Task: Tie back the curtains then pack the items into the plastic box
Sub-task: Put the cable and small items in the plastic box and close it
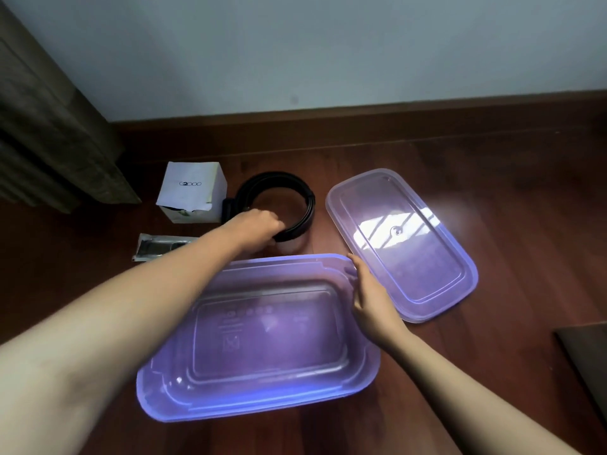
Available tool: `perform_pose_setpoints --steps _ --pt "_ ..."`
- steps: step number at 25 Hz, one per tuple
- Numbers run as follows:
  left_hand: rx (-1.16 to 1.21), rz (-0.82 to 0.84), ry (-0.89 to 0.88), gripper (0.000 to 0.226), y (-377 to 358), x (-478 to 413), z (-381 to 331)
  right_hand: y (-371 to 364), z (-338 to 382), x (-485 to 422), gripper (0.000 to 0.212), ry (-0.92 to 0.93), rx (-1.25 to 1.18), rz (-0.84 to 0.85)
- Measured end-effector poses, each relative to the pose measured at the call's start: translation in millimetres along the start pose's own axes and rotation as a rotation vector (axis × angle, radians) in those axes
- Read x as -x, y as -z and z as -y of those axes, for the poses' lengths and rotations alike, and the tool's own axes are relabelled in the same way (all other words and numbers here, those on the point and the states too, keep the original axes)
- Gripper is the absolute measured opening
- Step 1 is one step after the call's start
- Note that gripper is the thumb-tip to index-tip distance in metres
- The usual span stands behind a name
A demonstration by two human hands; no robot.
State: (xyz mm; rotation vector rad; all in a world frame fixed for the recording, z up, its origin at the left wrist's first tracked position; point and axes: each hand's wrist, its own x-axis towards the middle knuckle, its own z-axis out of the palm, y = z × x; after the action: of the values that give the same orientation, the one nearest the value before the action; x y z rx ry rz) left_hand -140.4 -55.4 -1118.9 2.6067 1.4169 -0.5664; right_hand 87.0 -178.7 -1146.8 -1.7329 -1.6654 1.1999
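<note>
At the upper left of the frame the curtain [49, 126] is hanging at the edge, its tie-back out of view. Right of it, a white carton [192, 192] and a foil packet [157, 246] are still lying on the floor [492, 192], unpacked. The left hand [259, 226] is closing its fingers on the coiled black belt [295, 198]. Below centre, the plastic box [262, 339] is sitting open and empty, so packing is only beginning. The right hand [368, 290] is resting its fingers loosely spread on the box's right rim, holding nothing. Its lid [404, 244] is lying at the right.

white box [193, 188]: says "G2000" on top
plastic box [262, 399]: marks on the bottom, too blurry to read
</note>
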Motion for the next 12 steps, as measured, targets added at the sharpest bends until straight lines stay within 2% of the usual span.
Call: perform_pose_setpoints --steps 4,8,12 --pt "0.011 -0.08 -0.158 0.023 28.9 45.5 -4.9 1.3 3.6 3.1 0.044 0.026 -0.015 -0.02" --pt "0.046 -0.339 -0.427 0.013 31.3 125.8 -29.0 2.9 8.8 5.1 0.04 0.046 -0.031 -0.032" --pt "-0.086 -0.284 -0.572 0.011 -0.5 160.4 -55.9 0.7 6.1 3.9 0.042 0.039 0.0 -0.029"
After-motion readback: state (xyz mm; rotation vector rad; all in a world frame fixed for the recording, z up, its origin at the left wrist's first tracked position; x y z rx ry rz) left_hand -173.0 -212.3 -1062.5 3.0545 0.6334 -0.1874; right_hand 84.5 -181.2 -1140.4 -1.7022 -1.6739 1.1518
